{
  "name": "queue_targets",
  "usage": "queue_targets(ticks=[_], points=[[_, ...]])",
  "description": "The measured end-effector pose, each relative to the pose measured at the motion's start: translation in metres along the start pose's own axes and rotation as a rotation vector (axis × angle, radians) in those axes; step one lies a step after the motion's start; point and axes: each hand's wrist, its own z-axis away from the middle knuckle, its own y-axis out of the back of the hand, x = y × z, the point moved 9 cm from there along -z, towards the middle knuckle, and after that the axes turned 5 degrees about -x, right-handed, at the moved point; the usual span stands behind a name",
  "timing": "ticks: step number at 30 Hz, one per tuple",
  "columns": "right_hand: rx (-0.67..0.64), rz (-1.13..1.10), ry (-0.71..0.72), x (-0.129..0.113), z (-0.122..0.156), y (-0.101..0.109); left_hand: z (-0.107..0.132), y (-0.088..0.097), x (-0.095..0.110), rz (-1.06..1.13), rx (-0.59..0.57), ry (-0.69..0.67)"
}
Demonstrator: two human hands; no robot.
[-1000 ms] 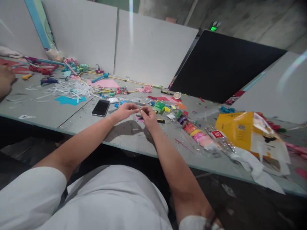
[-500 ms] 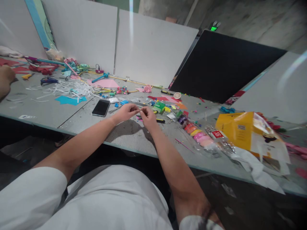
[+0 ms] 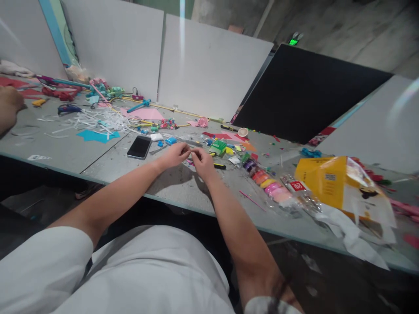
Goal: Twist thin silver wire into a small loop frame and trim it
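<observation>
My left hand point(image 3: 176, 155) and my right hand point(image 3: 203, 163) meet fingertip to fingertip above the grey table point(image 3: 176, 185). Both are closed in a pinch; whatever sits between the fingers is too small to make out. A black phone point(image 3: 139, 147) lies left of my left hand. Just beyond the fingers are a blue lump point(image 3: 170, 141) and a white piece point(image 3: 156, 137). Beside my right hand rest a black and yellow cutter point(image 3: 220, 166) and a green packet point(image 3: 218, 146).
Rolls of coloured clay in clear wrap point(image 3: 266, 181) and a yellow bag point(image 3: 322, 179) lie to the right. Shredded white paper point(image 3: 101, 120) and a blue paper sheet point(image 3: 98, 136) are at left. Another person's hand point(image 3: 11, 104) shows at the left edge. White panels point(image 3: 212, 65) stand behind.
The view has shifted slightly. My hands stay together in nearly the same place, with the fingers moving a little against each other.
</observation>
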Motion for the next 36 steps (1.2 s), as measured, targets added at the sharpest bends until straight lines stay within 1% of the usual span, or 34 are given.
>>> queue_targets(ticks=[3, 5, 7, 9, 11, 12, 13, 15, 18, 20, 21, 23, 26, 28, 30, 32, 36], points=[[-0.038, -0.017, -0.054, 0.012, -0.003, -0.003, 0.0, 0.002, -0.011, -0.046, -0.062, 0.044], [-0.029, -0.021, -0.099, 0.023, -0.004, -0.001, 0.0, 0.009, -0.021, -0.099, -0.062, 0.114], [0.001, -0.023, -0.144, 0.033, -0.006, 0.003, 0.003, 0.026, -0.036, -0.179, 0.024, 0.239], [0.036, -0.03, -0.183, 0.041, -0.007, 0.007, 0.012, 0.049, -0.053, -0.269, 0.167, 0.405], [0.065, -0.043, -0.215, 0.048, -0.008, 0.01, 0.023, 0.068, -0.069, -0.356, 0.268, 0.578], [0.075, -0.051, -0.228, 0.05, -0.008, 0.012, 0.029, 0.075, -0.077, -0.417, 0.274, 0.672], [0.083, -0.06, -0.24, 0.052, -0.008, 0.013, 0.032, 0.077, -0.082, -0.445, 0.249, 0.722], [0.096, -0.077, -0.255, 0.055, -0.009, 0.014, 0.033, 0.079, -0.089, -0.456, 0.213, 0.756], [0.116, -0.098, -0.263, 0.057, -0.009, 0.018, 0.03, 0.08, -0.086, -0.425, 0.229, 0.724], [0.127, -0.108, -0.264, 0.057, -0.01, 0.02, 0.024, 0.077, -0.079, -0.387, 0.244, 0.659], [0.13, -0.112, -0.265, 0.056, -0.01, 0.021, 0.019, 0.072, -0.074, -0.354, 0.237, 0.607], [0.127, -0.12, -0.265, 0.055, -0.01, 0.021, 0.009, 0.055, -0.062, -0.257, 0.174, 0.476], [0.101, -0.128, -0.259, 0.052, -0.009, 0.016, -0.001, 0.02, -0.042, -0.083, 0.019, 0.289], [0.077, -0.133, -0.251, 0.049, -0.008, 0.01, -0.002, -0.001, -0.031, 0.019, -0.083, 0.203], [0.052, -0.138, -0.242, 0.045, -0.006, 0.004, -0.001, -0.016, -0.024, 0.098, -0.148, 0.153], [0.03, -0.135, -0.231, 0.041, -0.005, 0.0, -0.001, -0.022, -0.022, 0.157, -0.165, 0.126], [-0.018, -0.096, -0.196, 0.033, -0.004, -0.005, -0.003, -0.019, -0.027, 0.225, -0.154, 0.098]])
